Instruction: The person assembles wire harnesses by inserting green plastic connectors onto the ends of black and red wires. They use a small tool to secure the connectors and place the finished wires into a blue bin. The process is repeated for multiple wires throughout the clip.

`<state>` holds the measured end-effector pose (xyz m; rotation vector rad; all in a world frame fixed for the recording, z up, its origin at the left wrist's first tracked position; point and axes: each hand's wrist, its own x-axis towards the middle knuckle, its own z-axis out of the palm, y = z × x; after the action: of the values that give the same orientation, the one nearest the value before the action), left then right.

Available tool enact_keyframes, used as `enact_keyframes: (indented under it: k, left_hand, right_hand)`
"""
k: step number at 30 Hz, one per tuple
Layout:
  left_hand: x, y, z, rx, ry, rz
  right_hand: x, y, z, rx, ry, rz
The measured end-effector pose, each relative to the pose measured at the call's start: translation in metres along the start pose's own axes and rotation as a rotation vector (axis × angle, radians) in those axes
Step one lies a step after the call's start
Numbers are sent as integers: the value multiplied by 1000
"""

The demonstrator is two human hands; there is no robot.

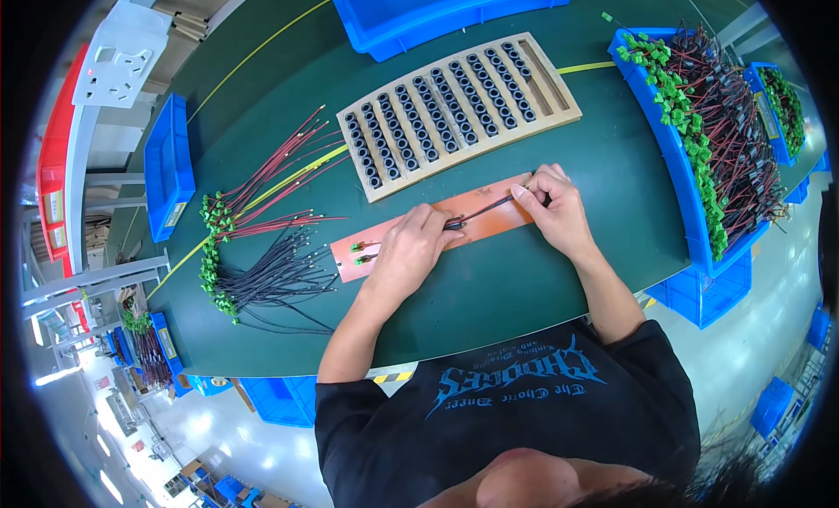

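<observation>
My left hand (418, 241) lies over the middle of a copper-coloured board (492, 228), its fingers closed on a black and red pair of wires. At those fingertips a short black sleeve (454, 223) sits around the wires. Further right, my right hand (557, 209) pinches the other end of the wires (491, 208), which stretch fairly straight between both hands. Two green connectors (357, 247) rest at the board's left end, their leads running under my left hand. What lies inside my right fingers is mostly hidden.
Beyond the board, a wooden rack (384, 192) holds rows of black ring-shaped parts. Red and black wires (275, 272) with green connectors are spread at left. A blue bin (669, 154) full of wired connectors stands at right; other blue bins (170, 172) edge the green table (489, 307).
</observation>
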<state>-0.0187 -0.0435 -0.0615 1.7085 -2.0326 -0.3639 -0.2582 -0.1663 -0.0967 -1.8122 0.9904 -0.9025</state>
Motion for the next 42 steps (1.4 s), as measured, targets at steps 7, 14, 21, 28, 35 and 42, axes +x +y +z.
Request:
enact_keyframes:
  k: [7, 14, 21, 28, 35, 42]
  left_hand:
    - [4, -6, 7, 262, 22, 260]
    - [2, -8, 17, 264, 73, 249]
    - [-2, -12, -14, -100, 65, -28]
    - [-33, -24, 3, -27, 213, -63]
    - [-39, -32, 15, -151, 329, -101]
    - [-43, -27, 6, -268, 300, -150]
  right_hand:
    - [-1, 0, -1, -32, -13, 4]
    - [0, 0, 1, -43, -15, -8]
    - [-2, -1, -4, -129, -47, -19]
    - [14, -69, -3, -500, -94, -410]
    - [42, -79, 66, -889, -652, -862]
    - [65, -99, 70, -1000, -837, -1072]
